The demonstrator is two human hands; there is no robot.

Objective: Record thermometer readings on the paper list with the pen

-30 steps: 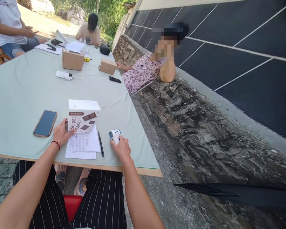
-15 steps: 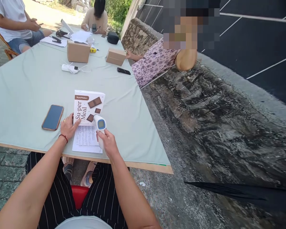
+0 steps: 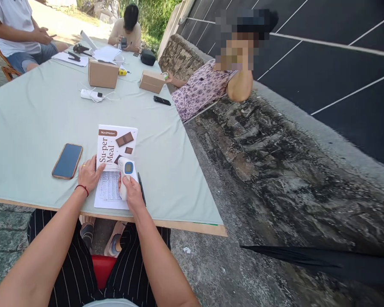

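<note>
My right hand [image 3: 132, 192] is wrapped round the handle of a white infrared thermometer [image 3: 126, 167] with a blue-rimmed display, its head overlapping the lower right of a box. That white and brown "Su-per Meal" box [image 3: 115, 136] shows pictures of chocolate pieces. My left hand [image 3: 89, 174] grips its lower left corner, thumb over the front, the other fingers partly hidden along the side. Below the box, a printed sheet [image 3: 110, 202] lies on the table, partly covered by my right hand. A black pen [image 3: 141, 187] rests along the sheet's right side.
A smartphone [image 3: 67, 160] lies left of my left hand on the cloth-covered table [image 3: 35, 128]. Farther off are two cardboard boxes [image 3: 102, 73], a white device with a cable [image 3: 91, 94], a black phone [image 3: 161, 100] and a black case [image 3: 148, 57]. Several people sit around the table.
My right hand has brought the thermometer left and slightly down, across the box's lower right corner. The pen beside the sheet now shows. My left hand keeps its place on the box.
</note>
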